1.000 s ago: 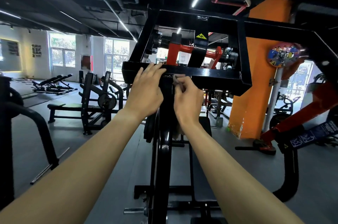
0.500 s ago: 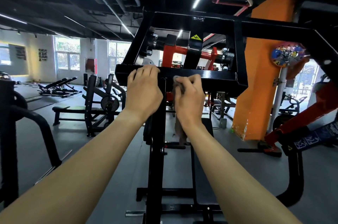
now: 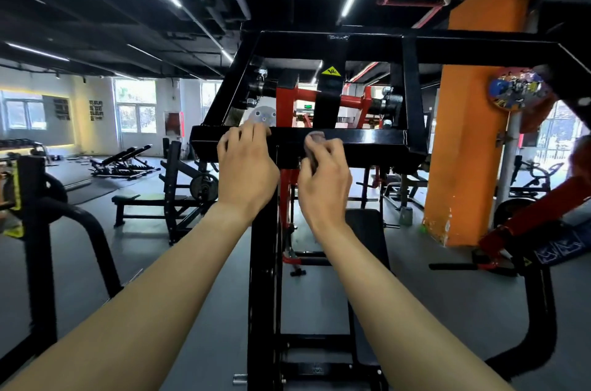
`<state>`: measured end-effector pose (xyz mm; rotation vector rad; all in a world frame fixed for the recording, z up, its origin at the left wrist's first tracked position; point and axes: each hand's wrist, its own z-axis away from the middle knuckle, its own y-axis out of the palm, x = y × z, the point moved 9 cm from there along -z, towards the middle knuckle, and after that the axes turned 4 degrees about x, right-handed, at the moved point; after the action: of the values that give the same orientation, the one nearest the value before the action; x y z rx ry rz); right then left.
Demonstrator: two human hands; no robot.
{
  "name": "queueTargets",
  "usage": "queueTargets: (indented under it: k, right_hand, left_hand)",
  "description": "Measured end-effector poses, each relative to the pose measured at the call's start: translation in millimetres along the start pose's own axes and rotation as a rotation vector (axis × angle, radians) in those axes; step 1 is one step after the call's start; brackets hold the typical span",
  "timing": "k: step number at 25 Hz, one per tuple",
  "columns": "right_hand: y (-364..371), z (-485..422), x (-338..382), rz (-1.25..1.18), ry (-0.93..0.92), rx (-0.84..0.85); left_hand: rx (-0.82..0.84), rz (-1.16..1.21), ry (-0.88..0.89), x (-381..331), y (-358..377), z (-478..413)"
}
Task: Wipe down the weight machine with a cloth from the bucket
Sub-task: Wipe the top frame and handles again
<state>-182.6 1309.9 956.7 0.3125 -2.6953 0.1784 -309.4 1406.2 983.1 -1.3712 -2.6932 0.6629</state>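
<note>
Gym benches [image 3: 150, 199] stand behind the black machine [image 3: 412, 96], whose bar [image 3: 367, 138] the left hand [image 3: 246, 163] grips with curled fingers while the right hand [image 3: 323, 176], fingers clamped on the cloth [image 3: 315, 138], presses it there: wiping seems underway, most of the frame probably left.

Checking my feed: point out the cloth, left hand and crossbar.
cloth [image 3: 315, 136], head view, bunched top edge.
left hand [image 3: 248, 168], head view, back of the hand.
crossbar [image 3: 371, 138], head view, bare front face.
</note>
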Motion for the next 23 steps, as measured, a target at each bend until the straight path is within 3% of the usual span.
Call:
queueTargets:
  k: [5,8,12,16,18,20,23]
  right_hand:
    - [-1.2,-4.5,29.0,-0.061,-0.081,0.039]
    - [24.2,-0.7,73.5,-0.079,-0.203,0.169]
    - [73.3,9.1,97.4,0.248,-0.242,0.292]
    - [98.5,11.0,106.8,0.634,-0.187,0.219]
    - [112.2,15.5,106.5,0.723,-0.167,0.29]
    - [113.6,19.9,103.1,0.657,-0.104,0.346]
    - [88.6,7.3,121.8,0.439,0.018,0.222]
  left_hand:
    - [0.037,0.11,0.049,12.1,-6.1,-3.7]
    - [0.009,0.244,0.012,31.2,-16.4,-10.9]
    - [-0.053,0.407,-0.127,81.9,-32.2,-18.9]
    - [0.049,0.465,0.08,99.1,-32.5,-26.8]
    - [0.089,0.452,0.153,99.9,-29.8,-25.4]
    - [0.129,0.445,0.188,99.6,-27.1,-25.7]
    - [0.168,0.502,0.187,105.1,-31.1,-38.2]
